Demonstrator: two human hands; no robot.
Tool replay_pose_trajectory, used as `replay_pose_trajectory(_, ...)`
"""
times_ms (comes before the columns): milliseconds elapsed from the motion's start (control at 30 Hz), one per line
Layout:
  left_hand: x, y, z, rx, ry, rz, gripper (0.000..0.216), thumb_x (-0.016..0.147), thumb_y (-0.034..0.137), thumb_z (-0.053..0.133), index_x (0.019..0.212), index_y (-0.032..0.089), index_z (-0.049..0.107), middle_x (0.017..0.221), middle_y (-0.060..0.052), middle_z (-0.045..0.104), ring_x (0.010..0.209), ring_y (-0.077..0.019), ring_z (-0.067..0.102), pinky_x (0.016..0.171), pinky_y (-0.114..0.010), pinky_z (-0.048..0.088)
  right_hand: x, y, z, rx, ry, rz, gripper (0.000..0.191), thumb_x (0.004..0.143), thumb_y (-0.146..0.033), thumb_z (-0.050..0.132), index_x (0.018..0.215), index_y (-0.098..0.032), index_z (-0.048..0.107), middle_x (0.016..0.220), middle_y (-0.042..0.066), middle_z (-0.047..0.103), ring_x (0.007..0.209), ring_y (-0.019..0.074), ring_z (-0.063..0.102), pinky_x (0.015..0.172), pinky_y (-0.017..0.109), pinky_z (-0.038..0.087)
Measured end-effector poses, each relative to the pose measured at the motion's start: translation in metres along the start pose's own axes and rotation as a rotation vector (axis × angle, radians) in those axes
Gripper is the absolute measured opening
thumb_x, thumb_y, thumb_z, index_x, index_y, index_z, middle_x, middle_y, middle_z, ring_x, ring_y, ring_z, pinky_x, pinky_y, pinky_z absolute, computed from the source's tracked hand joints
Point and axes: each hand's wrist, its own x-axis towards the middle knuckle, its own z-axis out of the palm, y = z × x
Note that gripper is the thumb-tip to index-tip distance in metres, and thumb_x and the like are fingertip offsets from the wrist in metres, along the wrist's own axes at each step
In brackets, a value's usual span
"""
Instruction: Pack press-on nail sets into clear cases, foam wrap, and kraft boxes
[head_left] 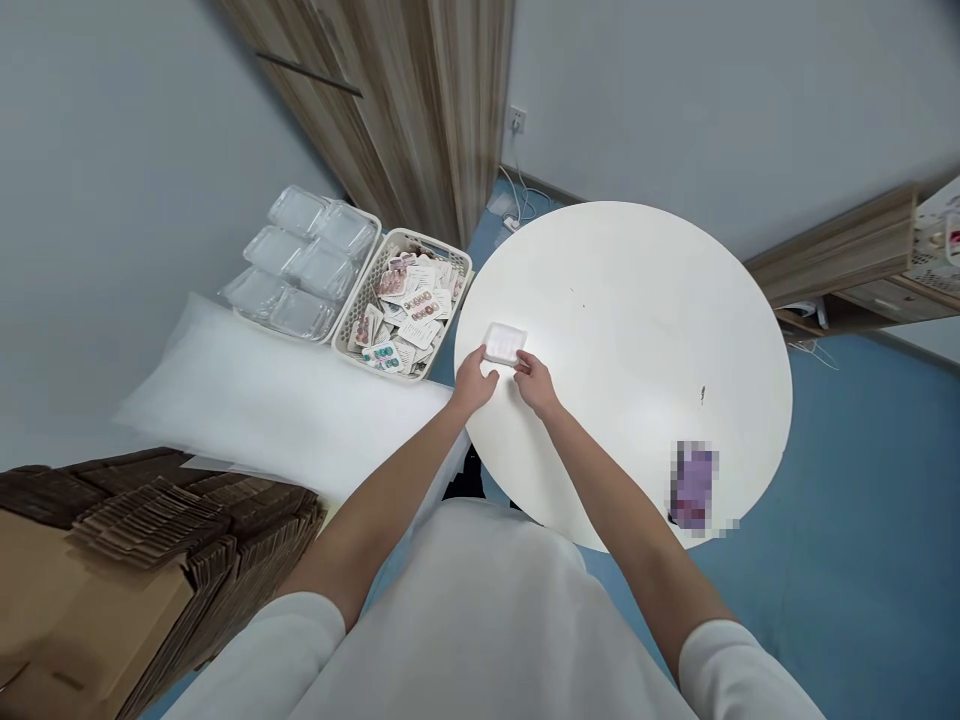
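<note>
A small whitish, see-through plastic box [505,342] is at the left side of the round white table [630,300], held between my two hands. My left hand [473,383] grips its near left corner, the thumb turned inward. At the near right corner, the fingers of my right hand [535,384] are closed on the edge. Whether the box rests on the tabletop or is slightly raised, I cannot tell. Its contents do not show clearly.
Left of the table, a white basket [352,345] holds many cards with coloured round pieces. Beside it are stacked clear plastic boxes [300,262], a white foam sheet [300,410] and folded cardboard [97,590]. A blurred-out purple item [694,485] lies near the table's right edge.
</note>
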Motion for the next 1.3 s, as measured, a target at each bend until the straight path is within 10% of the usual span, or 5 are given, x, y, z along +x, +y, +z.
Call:
replay_pose_trajectory(733, 0.018, -0.003, -0.034, -0.151, -0.11, -0.02, 0.062, 0.073, 0.018, 0.051, 0.131, 0.021, 0.031, 0.134, -0.008, 0.038, 0.12, -0.0199, 0.038, 0.09, -0.029, 0.039, 0.0, -0.014, -0.003, 0.13, 0.015, 0.045, 0.05, 0.065, -0.026, 0.055, 0.115, -0.026, 0.047, 0.127, 0.003, 0.045, 0.1, 0.0177, 0.052, 0.083, 0.033, 0.043)
replay_pose_trajectory(1000, -0.04, -0.019, -0.033, -0.133, 0.027, 0.014, 0.032, 0.074, 0.021, 0.049, 0.106, 0.017, 0.054, 0.111, -0.008, 0.052, 0.101, -0.0181, 0.051, 0.076, -0.029, 0.048, -0.075, 0.023, -0.026, 0.219, 0.044, 0.155, 0.037, 0.067, -0.028, 0.053, 0.104, -0.02, 0.053, 0.11, 0.008, 0.057, 0.081, 0.0154, 0.061, 0.075, 0.032, 0.046)
replay_pose_trajectory(1300, -0.134, -0.035, -0.017, -0.049, -0.139, -0.042, 0.027, 0.074, 0.028, 0.048, 0.097, 0.017, 0.058, 0.094, -0.007, 0.06, 0.088, -0.0176, 0.057, 0.074, -0.031, 0.048, -0.15, 0.079, -0.05, 0.323, 0.085, 0.234, 0.035, 0.066, -0.036, 0.057, 0.096, -0.018, 0.056, 0.098, 0.007, 0.061, 0.072, 0.0137, 0.059, 0.067, 0.028, 0.046)
